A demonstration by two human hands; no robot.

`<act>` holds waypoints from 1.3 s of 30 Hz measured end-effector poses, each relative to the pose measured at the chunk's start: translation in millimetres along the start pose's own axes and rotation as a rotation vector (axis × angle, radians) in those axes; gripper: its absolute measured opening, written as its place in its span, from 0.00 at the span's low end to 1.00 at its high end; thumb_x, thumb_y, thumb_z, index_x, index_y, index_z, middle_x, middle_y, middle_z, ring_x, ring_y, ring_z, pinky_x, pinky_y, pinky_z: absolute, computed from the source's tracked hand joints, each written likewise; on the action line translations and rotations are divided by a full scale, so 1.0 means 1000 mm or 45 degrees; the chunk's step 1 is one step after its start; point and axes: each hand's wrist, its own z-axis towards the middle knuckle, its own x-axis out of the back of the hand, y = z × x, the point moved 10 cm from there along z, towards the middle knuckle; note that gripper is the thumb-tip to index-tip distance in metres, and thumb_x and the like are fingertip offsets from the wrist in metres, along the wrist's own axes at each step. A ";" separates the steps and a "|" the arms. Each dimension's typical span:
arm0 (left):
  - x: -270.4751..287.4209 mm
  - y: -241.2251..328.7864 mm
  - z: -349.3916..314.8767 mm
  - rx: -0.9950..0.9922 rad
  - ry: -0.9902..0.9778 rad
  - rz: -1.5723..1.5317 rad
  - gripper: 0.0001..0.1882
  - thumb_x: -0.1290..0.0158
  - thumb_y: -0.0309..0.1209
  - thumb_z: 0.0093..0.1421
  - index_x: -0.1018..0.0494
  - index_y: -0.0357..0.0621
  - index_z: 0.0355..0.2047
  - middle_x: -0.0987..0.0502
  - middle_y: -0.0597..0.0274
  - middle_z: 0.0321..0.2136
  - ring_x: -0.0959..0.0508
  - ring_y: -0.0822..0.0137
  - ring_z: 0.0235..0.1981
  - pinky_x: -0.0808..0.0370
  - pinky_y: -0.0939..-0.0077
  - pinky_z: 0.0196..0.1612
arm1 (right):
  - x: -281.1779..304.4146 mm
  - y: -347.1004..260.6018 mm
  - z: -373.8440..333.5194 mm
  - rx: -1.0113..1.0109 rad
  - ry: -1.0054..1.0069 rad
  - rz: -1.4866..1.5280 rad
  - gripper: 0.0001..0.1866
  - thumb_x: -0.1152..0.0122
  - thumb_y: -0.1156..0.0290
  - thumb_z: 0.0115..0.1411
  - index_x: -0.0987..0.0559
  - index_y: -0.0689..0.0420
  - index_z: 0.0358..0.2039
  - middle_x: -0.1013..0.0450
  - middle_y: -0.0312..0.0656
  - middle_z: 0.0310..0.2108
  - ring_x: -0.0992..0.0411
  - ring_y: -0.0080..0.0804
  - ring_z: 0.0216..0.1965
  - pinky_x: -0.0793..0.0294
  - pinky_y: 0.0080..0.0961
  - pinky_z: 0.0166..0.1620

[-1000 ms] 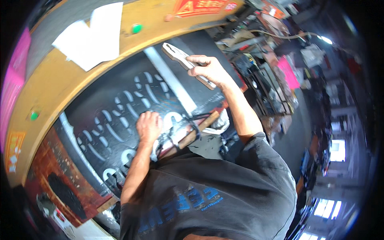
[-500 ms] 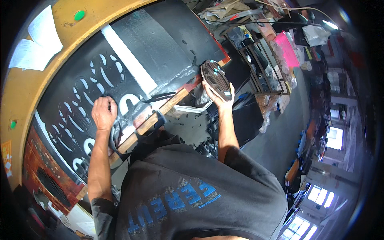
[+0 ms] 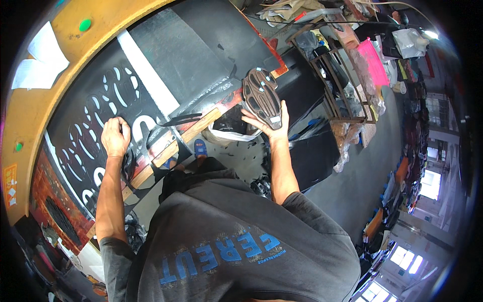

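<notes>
My right hand (image 3: 274, 126) holds up a brown cutting die (image 3: 261, 98) shaped like a shoe sole, with ribs across its inside and small pale and teal marks. It is raised over the table's front edge, with the fingers and thumb round its lower end. My left hand (image 3: 115, 135) rests on a black sheet (image 3: 85, 75), its fingers curled in; whether they pinch anything is hidden. Rows of oval and long cut-outs (image 3: 118, 93) in sole-like outlines run beside it. Black scrap strips (image 3: 183, 119) hang at the table's front edge near a wooden bar (image 3: 201, 128).
A yellow machine beam (image 3: 95, 30) arches over the far left. An open bag (image 3: 226, 133) stands below the table edge. To the right are a black stack (image 3: 312, 156) and a metal rack (image 3: 334, 85) with materials. Scraps lie on the floor (image 3: 221, 161).
My right hand has shifted slightly left, turning the die so its ribbed face shows more fully. The whole view has shifted a little; my left hand stays on the sheet, fingers curled.
</notes>
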 end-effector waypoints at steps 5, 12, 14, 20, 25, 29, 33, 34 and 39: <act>0.002 -0.004 0.001 0.056 -0.005 -0.048 0.03 0.41 0.28 0.61 0.24 0.46 0.33 0.25 0.59 0.26 0.23 0.54 0.30 0.25 0.57 0.36 | -0.055 0.027 0.004 -0.131 -0.173 0.397 0.47 0.41 0.38 0.63 0.35 0.53 0.76 0.40 0.65 0.73 0.38 0.84 0.67 0.30 0.78 0.63; 0.000 -0.006 0.000 0.054 -0.022 -0.056 0.03 0.42 0.29 0.61 0.24 0.46 0.32 0.24 0.56 0.28 0.21 0.49 0.34 0.23 0.53 0.39 | -0.090 -0.019 -0.013 0.023 -0.274 -0.024 0.50 0.31 0.42 0.55 0.33 0.49 0.75 0.42 0.59 0.75 0.44 0.80 0.70 0.24 0.70 0.59; 0.000 -0.007 0.000 0.055 -0.018 -0.044 0.03 0.42 0.29 0.61 0.24 0.46 0.31 0.23 0.55 0.29 0.21 0.48 0.35 0.23 0.53 0.40 | -0.095 -0.002 -0.015 -0.037 -0.501 0.260 0.53 0.32 0.39 0.55 0.36 0.49 0.77 0.47 0.60 0.78 0.50 0.75 0.74 0.30 0.66 0.64; 0.004 -0.014 0.000 0.093 0.000 -0.065 0.04 0.40 0.31 0.60 0.23 0.45 0.32 0.22 0.57 0.30 0.21 0.49 0.34 0.22 0.54 0.40 | -0.069 0.048 0.017 -0.095 -0.197 0.517 0.53 0.20 0.54 0.49 0.33 0.51 0.74 0.46 0.55 0.74 0.48 0.61 0.72 0.24 0.56 0.62; 0.004 -0.018 0.003 0.096 0.011 -0.107 0.04 0.39 0.30 0.59 0.23 0.46 0.32 0.21 0.58 0.31 0.20 0.51 0.35 0.22 0.56 0.41 | -0.104 0.007 0.002 0.066 -0.420 0.293 0.53 0.23 0.48 0.52 0.35 0.52 0.75 0.43 0.56 0.73 0.45 0.65 0.70 0.20 0.58 0.56; 0.005 -0.021 0.004 0.095 0.033 -0.141 0.04 0.40 0.28 0.59 0.24 0.44 0.32 0.22 0.57 0.30 0.20 0.50 0.33 0.23 0.56 0.38 | -0.096 0.028 0.004 0.070 -0.443 0.261 0.51 0.20 0.55 0.52 0.33 0.50 0.74 0.43 0.52 0.75 0.44 0.62 0.71 0.20 0.51 0.57; 0.001 -0.025 0.004 0.107 0.023 -0.111 0.05 0.40 0.31 0.58 0.23 0.46 0.32 0.21 0.58 0.30 0.20 0.50 0.35 0.22 0.54 0.40 | -0.072 0.054 0.016 0.051 -0.089 0.388 0.48 0.22 0.54 0.49 0.28 0.52 0.70 0.41 0.57 0.72 0.45 0.67 0.70 0.22 0.57 0.61; 0.001 -0.026 0.002 0.125 0.025 -0.128 0.04 0.40 0.30 0.58 0.24 0.46 0.31 0.22 0.57 0.30 0.20 0.50 0.34 0.22 0.54 0.39 | -0.082 0.053 0.017 0.029 -0.112 0.351 0.46 0.22 0.52 0.50 0.26 0.51 0.69 0.42 0.58 0.73 0.48 0.68 0.71 0.23 0.58 0.62; 0.002 -0.026 0.004 0.104 0.046 -0.145 0.03 0.40 0.28 0.58 0.24 0.45 0.30 0.23 0.55 0.29 0.21 0.48 0.34 0.23 0.53 0.39 | -0.145 0.037 0.068 0.177 0.004 -0.913 0.34 0.31 0.63 0.62 0.26 0.63 0.66 0.22 0.54 0.54 0.17 0.46 0.45 0.11 0.42 0.42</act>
